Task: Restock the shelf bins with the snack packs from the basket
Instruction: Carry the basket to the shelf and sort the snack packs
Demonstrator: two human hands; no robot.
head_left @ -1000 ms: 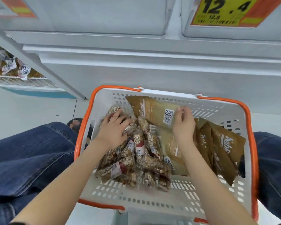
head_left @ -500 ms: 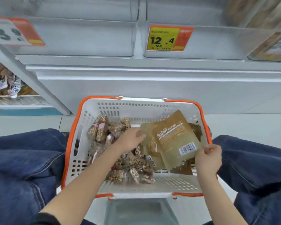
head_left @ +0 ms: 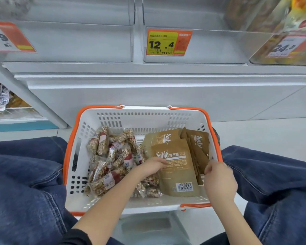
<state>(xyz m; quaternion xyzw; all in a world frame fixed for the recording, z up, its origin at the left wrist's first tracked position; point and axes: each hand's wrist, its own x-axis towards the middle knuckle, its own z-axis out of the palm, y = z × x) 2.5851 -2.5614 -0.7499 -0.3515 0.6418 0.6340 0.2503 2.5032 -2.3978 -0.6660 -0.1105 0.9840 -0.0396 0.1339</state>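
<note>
A white basket with an orange rim point(head_left: 70, 151) stands between my knees. Its left half holds several clear nut-bar packs point(head_left: 113, 161) with red labels. Its right half holds brown Sablé pouches; the top pouch point(head_left: 177, 172) lies flat, barcode toward me. My left hand point(head_left: 151, 167) holds that pouch at its left edge, fingers curled over it. My right hand point(head_left: 219, 181) pinches the near edges of the brown pouches standing on edge point(head_left: 198, 147) along the basket's right wall. Above, two clear shelf bins point(head_left: 74, 41) look empty, one with a yellow 12.4 price tag point(head_left: 168, 42).
A third bin at the upper right point(head_left: 286, 43), tagged 24.8, holds yellow packs. The white shelf base point(head_left: 148, 92) stands right behind the basket. A lower shelf with packs point(head_left: 2, 98) is at the far left. My jeans-clad legs point(head_left: 25, 183) flank the basket.
The brown pouch that both hands held tilted up now lies flat on the other pouches. My right hand has moved from its lower corner to the upright pouches at the right.
</note>
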